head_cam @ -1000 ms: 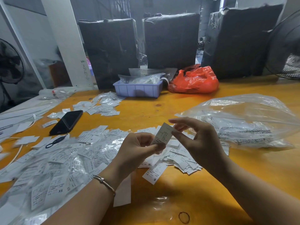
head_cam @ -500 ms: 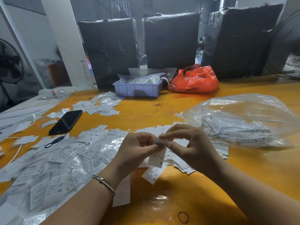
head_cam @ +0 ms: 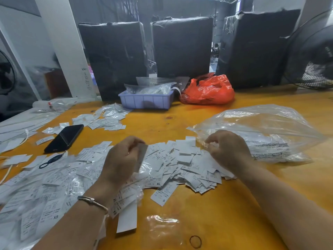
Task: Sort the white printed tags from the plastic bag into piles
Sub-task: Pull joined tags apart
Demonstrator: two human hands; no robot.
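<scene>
Across the whole lower half of the frame runs the yellow-orange wooden table (head_cam: pixel 234 213), and most of what remains to do lies on it. At right of centre sits the large clear crumpled plastic bag (head_cam: pixel 261 130), with printed tags visible through its lower part, so by my reading it is not yet emptied. Left of it, from centre to the lower left corner, spreads a broad loose scatter of white printed paper tags (head_cam: pixel 54 186) marked XS, S and XL, mixed with clear film; it looks more like a heap than sorted piles. A smaller separate cluster of tags (head_cam: pixel 106 120) lies at upper left of the table, perhaps one finished group, though I cannot tell. I judge the sorting to be in an early-to-middle stage.

At centre, the left hand (head_cam: pixel 122 159) holds one greyish tag (head_cam: pixel 141 156) upright between thumb and curled fingers. To its right, the right hand (head_cam: pixel 227 148) is loosely curled at the bag's mouth, touching the tags there; whether it pinches one I cannot tell.
</scene>
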